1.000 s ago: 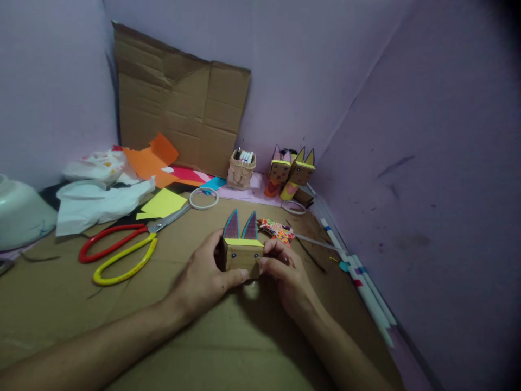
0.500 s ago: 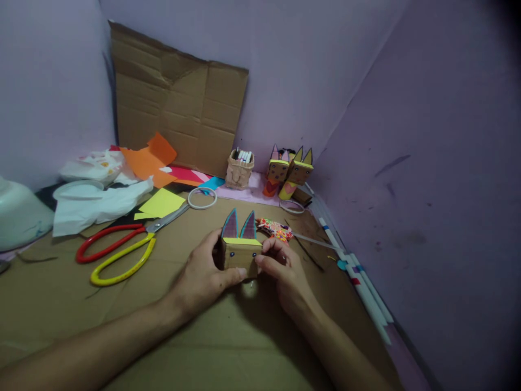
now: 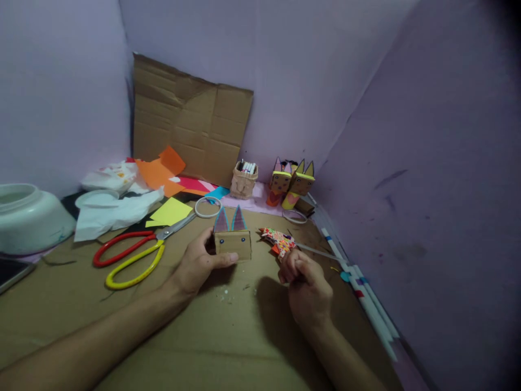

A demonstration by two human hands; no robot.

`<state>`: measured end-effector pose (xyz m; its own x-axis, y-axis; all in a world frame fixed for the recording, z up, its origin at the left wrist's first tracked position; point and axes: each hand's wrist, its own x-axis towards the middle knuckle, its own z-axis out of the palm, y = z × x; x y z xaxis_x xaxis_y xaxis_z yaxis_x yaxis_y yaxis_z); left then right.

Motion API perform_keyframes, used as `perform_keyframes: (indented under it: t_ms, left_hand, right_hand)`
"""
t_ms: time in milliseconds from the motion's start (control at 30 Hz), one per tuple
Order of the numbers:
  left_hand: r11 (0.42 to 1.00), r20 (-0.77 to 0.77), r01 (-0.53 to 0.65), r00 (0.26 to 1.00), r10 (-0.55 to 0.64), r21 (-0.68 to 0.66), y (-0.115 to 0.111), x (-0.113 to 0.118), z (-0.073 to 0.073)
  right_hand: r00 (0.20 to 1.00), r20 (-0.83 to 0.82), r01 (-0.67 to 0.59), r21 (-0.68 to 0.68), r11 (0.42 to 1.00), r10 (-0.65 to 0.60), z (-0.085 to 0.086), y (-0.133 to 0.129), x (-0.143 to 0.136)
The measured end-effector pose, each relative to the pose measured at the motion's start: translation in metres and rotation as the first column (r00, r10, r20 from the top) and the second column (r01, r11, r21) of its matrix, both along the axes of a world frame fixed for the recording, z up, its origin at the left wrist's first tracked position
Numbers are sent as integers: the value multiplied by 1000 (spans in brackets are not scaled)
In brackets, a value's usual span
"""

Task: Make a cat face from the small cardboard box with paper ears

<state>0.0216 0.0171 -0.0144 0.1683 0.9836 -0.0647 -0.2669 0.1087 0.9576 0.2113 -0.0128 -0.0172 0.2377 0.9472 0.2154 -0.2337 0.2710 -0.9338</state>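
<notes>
A small cardboard box head (image 3: 233, 245) with two drawn eyes and two purple, blue-edged pointed ears stands upright in my left hand (image 3: 199, 263). My left thumb presses on its front; the other fingers go behind it. My right hand (image 3: 307, 288) is apart from the box, its fingers curled into a fist. Whatever those fingers may hold is hidden. Just beyond the fist lies a floral-patterned glue gun (image 3: 280, 239) with a long pale stick at its back. The fist overlaps the gun's lower end in view; I cannot tell whether they touch.
Scissors (image 3: 160, 239) with red and yellow handles lie left, near yellow paper (image 3: 171, 210) and white tissue (image 3: 118, 214). A pen holder (image 3: 244, 184) and two cardboard cat figures (image 3: 299, 184) stand behind. Paper tubes (image 3: 374, 304) line the right wall; a white pot (image 3: 32, 222) stands left.
My right hand has left the box's right side, moved right and closed into a fist. My left hand still holds the box, slightly farther left. The view has shifted a little.
</notes>
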Motion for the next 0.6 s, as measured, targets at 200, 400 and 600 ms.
perform_keyframes:
  t_ms: [200, 400, 600]
  left_hand:
    - [999, 38, 44, 998, -45, 19, 6, -4, -2]
    - [994, 19, 87, 996, -89, 72, 8, -4, -2]
    - [989, -28, 103, 995, -100, 108, 8, -2, -7]
  right_hand:
    - [948, 311, 78, -25, 997, -67, -7, 1, -2]
    - [830, 533, 97, 153, 983, -165, -11, -1, 0]
    - [928, 371, 1, 51, 999, -20, -19, 3, -8]
